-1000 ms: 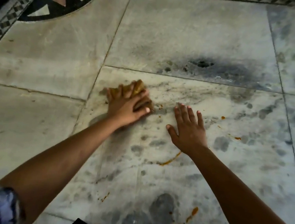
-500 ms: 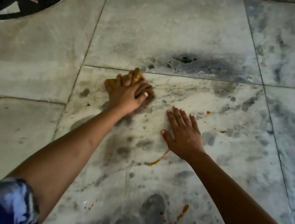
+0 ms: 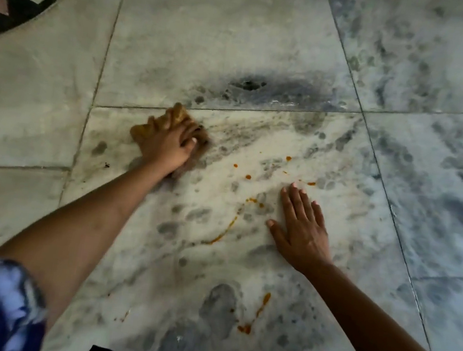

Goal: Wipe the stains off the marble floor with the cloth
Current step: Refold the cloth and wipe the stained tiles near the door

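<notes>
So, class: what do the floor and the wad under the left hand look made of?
Floor: stone, likely marble, dull sheen; grey veining, thin joints between slabs. Wad: soft cloth, probably, mustard-brown; it bunches under the left hand.

Left hand [image 3: 167,145] on crumpled cloth [image 3: 177,113]

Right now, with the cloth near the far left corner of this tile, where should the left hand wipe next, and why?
Probably slide the cloth, gripped by the left hand, to the right and slightly nearer, over the small orange spots. They are the unwiped stains closest to it, and the right hand, flat on the floor, lies beyond them, so the path looks free.
</notes>
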